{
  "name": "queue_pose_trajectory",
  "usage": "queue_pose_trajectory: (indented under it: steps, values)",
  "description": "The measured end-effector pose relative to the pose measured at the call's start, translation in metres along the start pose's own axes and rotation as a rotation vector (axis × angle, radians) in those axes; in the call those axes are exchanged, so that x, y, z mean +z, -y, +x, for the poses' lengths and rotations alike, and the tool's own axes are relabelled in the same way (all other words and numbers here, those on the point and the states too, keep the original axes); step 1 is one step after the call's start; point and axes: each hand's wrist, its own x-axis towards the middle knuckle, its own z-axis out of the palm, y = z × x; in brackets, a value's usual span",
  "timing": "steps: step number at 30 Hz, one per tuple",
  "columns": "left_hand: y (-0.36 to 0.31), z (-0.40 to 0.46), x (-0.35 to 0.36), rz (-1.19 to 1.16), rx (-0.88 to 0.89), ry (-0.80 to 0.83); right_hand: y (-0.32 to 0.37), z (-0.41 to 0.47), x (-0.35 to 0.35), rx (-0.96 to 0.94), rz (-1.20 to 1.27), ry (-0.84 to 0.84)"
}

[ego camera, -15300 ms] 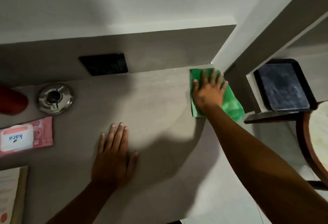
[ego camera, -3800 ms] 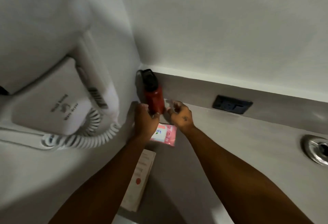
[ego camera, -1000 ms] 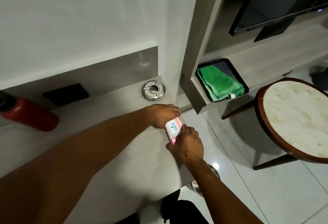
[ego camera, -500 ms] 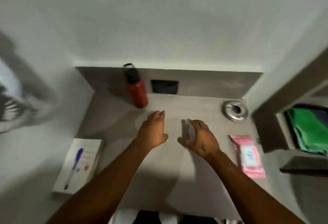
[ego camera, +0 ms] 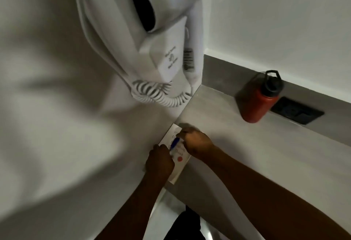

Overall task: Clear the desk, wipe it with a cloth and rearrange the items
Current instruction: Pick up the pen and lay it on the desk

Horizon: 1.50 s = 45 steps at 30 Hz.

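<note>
A white notepad (ego camera: 180,160) with a red dot lies at the left end of the grey desk (ego camera: 247,154), against the side wall. A blue pen (ego camera: 175,143) rests on it. My left hand (ego camera: 160,161) lies on the pad's near left part with fingers curled. My right hand (ego camera: 196,142) is at the pad's far right edge, fingertips touching the pen's upper end. A red bottle (ego camera: 259,101) with a black cap stands upright near the back wall. The green cloth and the pink wipes packet are out of view.
A white wall-mounted hair dryer (ego camera: 165,36) with a coiled cord (ego camera: 159,94) hangs on the left wall just above the desk corner. A black socket plate (ego camera: 297,113) sits in the back panel right of the bottle. The desk's front edge runs below the pad.
My view swung left to the desk corner. Both hands left the desk's middle and now rest on the notepad and pen. The wipes packet, ashtray and cloth have dropped out of view.
</note>
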Motion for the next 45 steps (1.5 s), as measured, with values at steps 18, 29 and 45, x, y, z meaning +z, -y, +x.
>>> queue_pose_trajectory:
  steps: [18, 29, 45]
  values:
    - [-0.16, 0.027, 0.019, 0.062, 0.802, 0.137, -0.138, -0.16, -0.02, 0.525, 0.287, -0.281]
    - [-0.272, -0.003, 0.079, 0.118, 1.028, 0.276, -0.21, -0.261, 0.002, 0.893, 0.386, -0.332]
    - [-0.26, -0.004, 0.074, 0.072, 0.958, 0.23, -0.214, -0.258, -0.007, 0.84, 0.373, -0.382]
